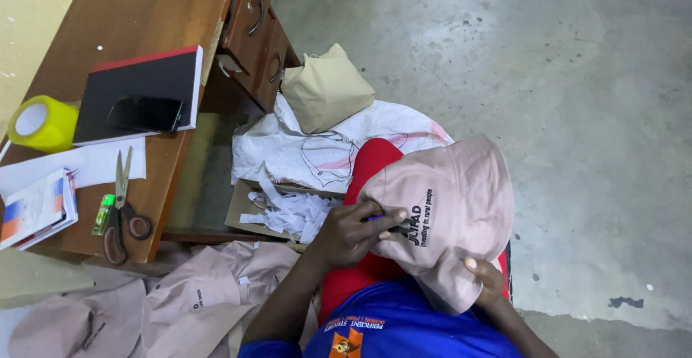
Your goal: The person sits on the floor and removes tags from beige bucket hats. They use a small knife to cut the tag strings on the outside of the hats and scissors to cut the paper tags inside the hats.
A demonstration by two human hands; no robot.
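- we see the wooden desk (137, 12) on our left, with its drawers (259, 34) shut, so what is inside them is hidden.
- a white sack (303, 149) lies spread on the floor beside the desk, with a tan cloth bundle (324, 88) resting on its top edge.
- more pink hats (187, 300) lie in a loose pile on the floor under the desk edge, close to our left arm.
- the pink hat (461, 199) sits on our lap, pulled over our knee so the cloth stays flat and tight.
- a black book (144, 91) lies on the desk, and a dark phone (144, 113) rests on top of it.
- a flat cardboard box (252, 210) lies open on the floor next to our leg. it holds white paper strips (288, 210), all tangled.
- our left hand (353, 232) presses on the hat's dark print, fingers pinched shut on a small blue tool (375, 218). we cannot tell what kind it is.
- our right hand (484, 279) grips the hat's lower edge from below, fingers closed on the cloth to hold it still.
- a yellow tape roll (42, 122) stands at the desk edge.
- scissors (121, 207) lie shut on the desk beside a little green tube (104, 214).
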